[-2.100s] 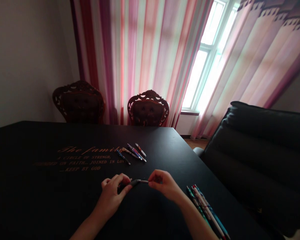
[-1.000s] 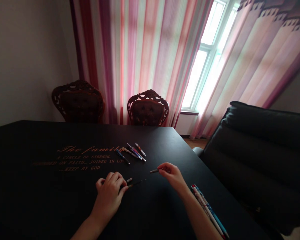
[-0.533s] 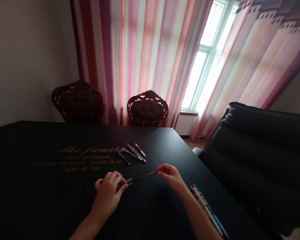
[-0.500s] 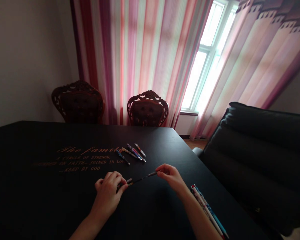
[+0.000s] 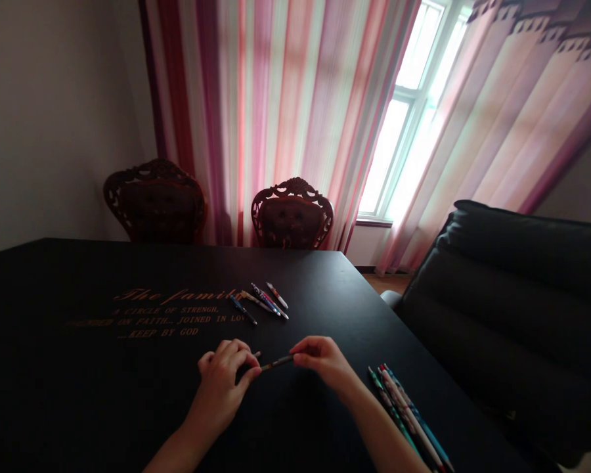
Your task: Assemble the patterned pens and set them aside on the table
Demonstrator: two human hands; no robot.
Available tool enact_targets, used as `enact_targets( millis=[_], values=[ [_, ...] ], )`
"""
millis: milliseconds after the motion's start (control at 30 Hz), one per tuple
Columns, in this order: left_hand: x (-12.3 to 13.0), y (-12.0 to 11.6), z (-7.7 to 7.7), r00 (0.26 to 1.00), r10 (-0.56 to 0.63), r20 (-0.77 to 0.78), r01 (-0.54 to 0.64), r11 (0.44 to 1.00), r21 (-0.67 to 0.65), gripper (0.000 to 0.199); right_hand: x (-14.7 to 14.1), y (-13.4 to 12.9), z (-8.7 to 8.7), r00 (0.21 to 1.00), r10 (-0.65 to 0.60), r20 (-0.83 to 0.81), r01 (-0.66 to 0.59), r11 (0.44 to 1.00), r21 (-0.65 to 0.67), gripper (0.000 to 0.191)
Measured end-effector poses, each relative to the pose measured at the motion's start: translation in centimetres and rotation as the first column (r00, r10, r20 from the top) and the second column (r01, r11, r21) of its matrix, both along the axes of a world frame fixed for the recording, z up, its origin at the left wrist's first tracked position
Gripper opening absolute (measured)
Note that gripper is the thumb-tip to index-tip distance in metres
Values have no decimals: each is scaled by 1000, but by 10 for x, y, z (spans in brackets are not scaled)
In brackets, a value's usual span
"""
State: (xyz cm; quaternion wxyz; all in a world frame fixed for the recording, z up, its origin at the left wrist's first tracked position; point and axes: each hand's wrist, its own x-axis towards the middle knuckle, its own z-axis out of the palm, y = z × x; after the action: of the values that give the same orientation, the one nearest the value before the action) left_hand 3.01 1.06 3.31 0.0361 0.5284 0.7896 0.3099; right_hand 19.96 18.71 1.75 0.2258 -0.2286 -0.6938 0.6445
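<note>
My left hand (image 5: 221, 374) and my right hand (image 5: 322, 361) sit close together above the black table (image 5: 128, 276), each pinching part of a slim pen. A dark pen section (image 5: 276, 362) with a pale band runs from my right fingertips toward my left hand. My left fingers close on a second piece, mostly hidden, with a small tip (image 5: 257, 355) showing above them. A small gap seems to separate the two pieces. A loose group of patterned pens (image 5: 263, 300) lies ahead of my hands, and a bundle of pens (image 5: 404, 410) lies to the right of my right forearm.
Gold lettering (image 5: 167, 312) is printed on the tabletop to the left. Carved wooden chairs (image 5: 292, 215) stand beyond the far edge, before striped curtains (image 5: 285, 118) and a bright window (image 5: 404, 118). A black padded chair (image 5: 502, 315) stands along the right side.
My hands have moved toward each other, and the long thin piece between them looks shorter. The pens on the table have not moved.
</note>
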Motion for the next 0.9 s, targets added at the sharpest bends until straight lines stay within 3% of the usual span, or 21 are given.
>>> enact_targets(
  millis=[200,367,900],
  values=[
    [-9,1,-10,993,105,-52,-105,994,12,33,5,10,-1,995,-104,-13,103,994,-37,32],
    [-15,1,-14,984,148,-97,-153,987,-52,13,13,29,-3,983,-184,-17,184,983,-19,35],
    [-13,0,-6,997,57,57,-55,997,-46,12,10,19,3,992,-125,3,125,991,41,34]
  ],
)
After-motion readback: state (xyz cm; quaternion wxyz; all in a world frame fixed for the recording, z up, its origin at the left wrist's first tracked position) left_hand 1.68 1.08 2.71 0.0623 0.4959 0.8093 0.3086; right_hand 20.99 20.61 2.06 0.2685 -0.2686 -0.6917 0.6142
